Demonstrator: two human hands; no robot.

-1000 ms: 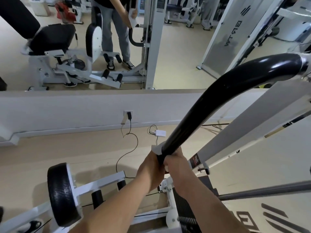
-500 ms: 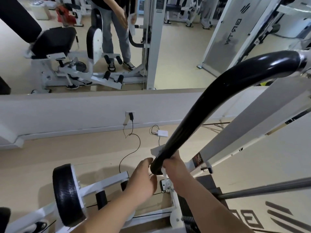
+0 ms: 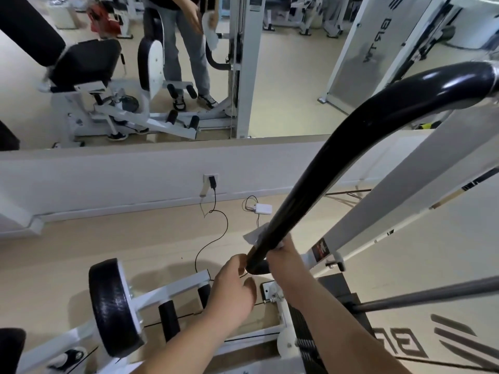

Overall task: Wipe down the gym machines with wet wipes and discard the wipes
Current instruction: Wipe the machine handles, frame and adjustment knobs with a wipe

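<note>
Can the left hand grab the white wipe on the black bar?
Probably yes: the left hand is beside the end of the black bar, and the wipe sticks out on its side with nothing between.

Premises: a gym. Evidence: white-framed exercise machines (image 3: pixel 151 109) with black pads (image 3: pixel 113 306), a wall mirror (image 3: pixel 283 85), a weight stack (image 3: pixel 305 333).
</note>
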